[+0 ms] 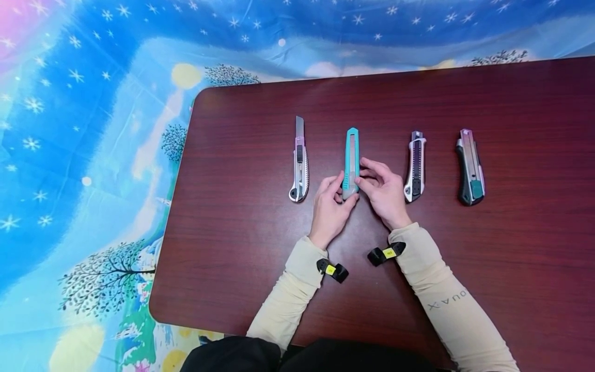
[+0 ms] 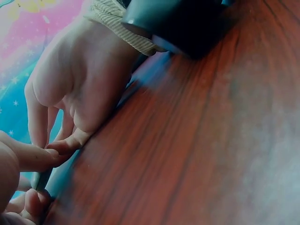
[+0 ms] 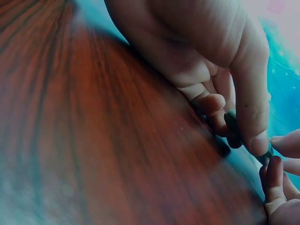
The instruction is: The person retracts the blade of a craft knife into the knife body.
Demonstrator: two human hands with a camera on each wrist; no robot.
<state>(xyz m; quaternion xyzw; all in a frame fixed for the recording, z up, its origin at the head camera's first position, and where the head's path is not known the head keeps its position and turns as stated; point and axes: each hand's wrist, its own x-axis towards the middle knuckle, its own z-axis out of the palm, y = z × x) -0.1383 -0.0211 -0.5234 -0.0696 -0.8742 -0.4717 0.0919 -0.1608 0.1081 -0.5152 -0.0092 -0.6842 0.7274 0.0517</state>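
A teal utility knife (image 1: 351, 152) stands lengthwise before me, its slotted end pointing away and its grey end toward me. My left hand (image 1: 330, 212) grips that near end, thumb across the bottom and fingers along the left side. At the right edge, my right hand (image 1: 383, 191) pinches the knife with thumb and fingertips. In the left wrist view, the right hand (image 2: 84, 79) reaches in from above, and the left thumb (image 2: 30, 157) overlaps the dark knife end (image 2: 43, 179). Fingers hide most of the knife in both wrist views.
On the dark red table (image 1: 232, 217), a silver utility knife (image 1: 300, 165) with its blade extended lies to the left. A grey-black one (image 1: 416, 168) and a black-and-green one (image 1: 471, 170) lie to the right. A blue patterned cloth (image 1: 116, 129) surrounds the table.
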